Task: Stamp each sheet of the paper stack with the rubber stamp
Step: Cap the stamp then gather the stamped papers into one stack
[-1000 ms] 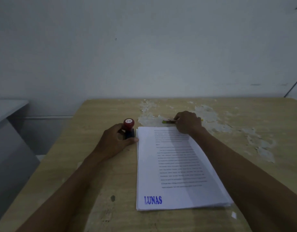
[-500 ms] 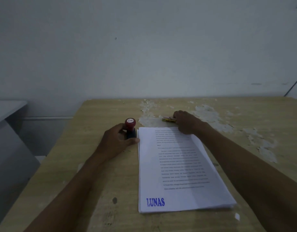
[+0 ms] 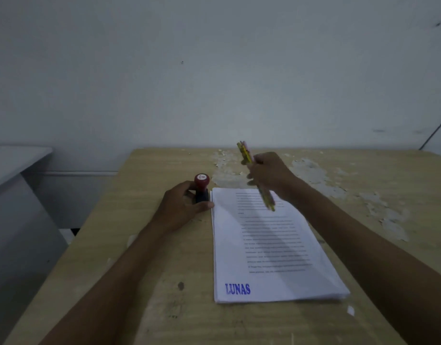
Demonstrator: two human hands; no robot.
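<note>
A stack of white printed paper sheets [image 3: 271, 245] lies on the worn, pale wooden tabletop [image 3: 144, 245], roughly midway between its left and right edges and reaching toward the near edge. The top sheet carries lines of dark text and a blue "LUNAS" stamp mark [image 3: 237, 289] at its near-left corner.

Just beside the far-left corner of the stack stands the rubber stamp with a round red knob and a dark base [image 3: 202, 188], upright on the tabletop. The left hand [image 3: 182, 207] lies against it, its fingers curled round the dark base from the left, the thumb stretched along the tabletop until its tip touches the left edge of the stack.

The right hand [image 3: 271, 174] is raised above the far edge of the stack, its fingers curled round a slim yellow-and-green pencil-like stick [image 3: 256, 175]. The stick is tilted, one end pointing up toward the far edge of the tabletop, the other slanting down over the top lines of text; motion blur hides its details.

Toward the far and right edges the tabletop's surface is flaked into whitish patches [image 3: 314, 175]. A small white scrap [image 3: 350, 310] lies near the stack's near-right corner. A grey wall [image 3: 214, 70] rises behind the tabletop.
</note>
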